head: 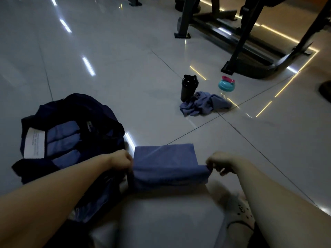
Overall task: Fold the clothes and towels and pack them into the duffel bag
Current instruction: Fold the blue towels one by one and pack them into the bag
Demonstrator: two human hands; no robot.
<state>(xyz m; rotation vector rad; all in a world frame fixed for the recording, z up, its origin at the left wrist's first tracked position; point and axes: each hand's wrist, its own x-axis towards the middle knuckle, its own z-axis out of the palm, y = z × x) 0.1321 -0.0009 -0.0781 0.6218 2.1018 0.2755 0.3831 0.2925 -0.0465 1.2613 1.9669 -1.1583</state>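
A blue towel (166, 161) lies partly folded on the tiled floor in front of me, its near edge lifted. My left hand (121, 160) pinches the towel's left corner and my right hand (220, 162) pinches its right corner. To the left stands the open dark navy duffel bag (100, 111), with three folded blue cloths (64, 142) lined up inside and a white label on its flap. A crumpled blue garment (204, 104) lies farther off on the floor, to the right.
A black shaker bottle (188, 87) stands beside the crumpled garment, and a teal bottle with a pink lid (226, 84) is just beyond. Dark gym machine frames (240, 42) occupy the upper right. My knees and a white shoe (241, 217) are at the bottom.
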